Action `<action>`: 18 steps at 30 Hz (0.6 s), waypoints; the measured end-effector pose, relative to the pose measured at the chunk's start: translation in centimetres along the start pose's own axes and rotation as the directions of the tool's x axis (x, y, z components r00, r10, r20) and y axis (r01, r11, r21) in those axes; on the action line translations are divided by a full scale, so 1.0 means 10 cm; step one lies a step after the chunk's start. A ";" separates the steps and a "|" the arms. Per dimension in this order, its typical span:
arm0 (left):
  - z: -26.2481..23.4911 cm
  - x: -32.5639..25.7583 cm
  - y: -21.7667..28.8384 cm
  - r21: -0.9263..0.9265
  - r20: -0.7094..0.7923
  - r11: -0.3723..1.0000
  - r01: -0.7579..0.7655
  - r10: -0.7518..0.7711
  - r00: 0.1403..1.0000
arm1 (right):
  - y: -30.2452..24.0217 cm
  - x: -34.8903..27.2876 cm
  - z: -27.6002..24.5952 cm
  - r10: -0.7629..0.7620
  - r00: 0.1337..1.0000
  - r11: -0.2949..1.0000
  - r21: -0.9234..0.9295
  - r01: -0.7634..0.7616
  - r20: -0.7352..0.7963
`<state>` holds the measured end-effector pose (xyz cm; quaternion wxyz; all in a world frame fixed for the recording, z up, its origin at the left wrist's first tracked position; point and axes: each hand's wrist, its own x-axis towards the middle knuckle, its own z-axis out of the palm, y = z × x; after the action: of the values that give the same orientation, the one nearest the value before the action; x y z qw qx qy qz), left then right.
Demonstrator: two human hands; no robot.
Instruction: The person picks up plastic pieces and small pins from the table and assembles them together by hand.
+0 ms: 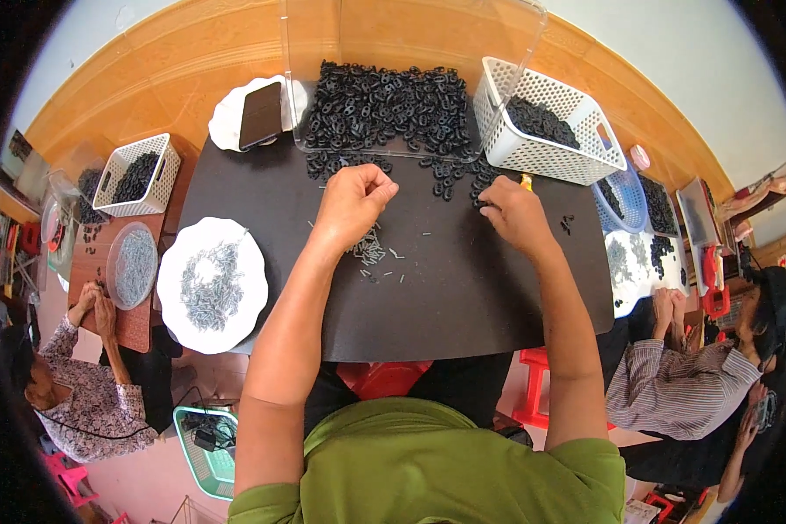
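Observation:
My left hand (351, 208) is held over the middle of the dark table, thumb and fingers pinched together. Whatever sits in that pinch is too small to make out. Below it lies a loose heap of small grey metal pins (369, 251), with a few scattered around. To the right, my right hand (517, 216) has its fingertips closed at a small black plastic piece (479, 203), by the edge of the spilled pieces. Beyond both hands, many black plastic pieces with holes (384, 105) fill a clear plastic bin (290, 83) and spill toward me.
A white scalloped plate (173, 301) of pins stands at left; a phone (261, 115) lies on another plate behind. A white basket (604, 166) of black pieces stands at far right. Co-workers sit at tables on both sides. A green basket (183, 441) is on the floor.

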<state>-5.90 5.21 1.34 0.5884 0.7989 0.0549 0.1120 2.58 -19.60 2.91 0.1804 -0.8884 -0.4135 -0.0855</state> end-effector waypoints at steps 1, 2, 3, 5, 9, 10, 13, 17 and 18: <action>0.01 0.00 0.00 0.005 -0.001 1.000 0.002 -0.002 1.000 | 0.00 -0.01 0.04 0.018 1.000 0.997 -0.074 -0.016 0.024; 0.01 0.01 -0.01 0.063 -0.016 0.998 -0.008 0.009 1.000 | 0.00 -0.01 0.09 0.001 1.000 0.996 -0.092 0.001 0.020; 0.01 0.01 -0.01 0.122 -0.030 0.992 -0.017 0.020 0.999 | -0.02 -0.01 0.12 -0.001 1.000 0.996 -0.086 0.002 0.018; 0.01 0.00 0.02 0.166 -0.039 0.986 -0.018 0.024 0.999 | -0.08 0.01 0.18 -0.063 0.998 0.997 -0.049 0.063 0.005; -0.01 0.00 0.03 0.228 -0.062 0.974 -0.004 0.019 0.998 | -0.10 0.16 0.23 -0.139 0.989 0.977 0.170 0.129 0.048; -0.02 0.01 0.02 0.233 -0.063 0.972 -0.004 0.019 0.998 | -0.08 0.24 0.26 -0.150 0.988 0.972 0.182 0.151 -0.022; -0.06 0.04 -0.01 0.191 -0.136 0.982 0.002 0.024 0.990 | -0.05 0.47 0.33 -0.150 0.983 0.977 0.138 0.165 -0.109; -0.11 0.05 0.00 0.181 -0.196 0.982 0.046 -0.010 0.981 | -0.11 0.64 0.48 -0.165 0.983 0.981 -0.112 0.156 -0.077; -0.12 0.06 0.00 0.169 -0.202 0.984 0.046 -0.011 0.979 | -0.13 0.63 0.53 -0.162 0.984 0.978 -0.143 0.151 -0.070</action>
<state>-5.63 6.46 1.72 0.5097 0.8308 0.1349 0.1780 5.66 -12.33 0.27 0.1283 -0.8592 -0.4674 -0.1637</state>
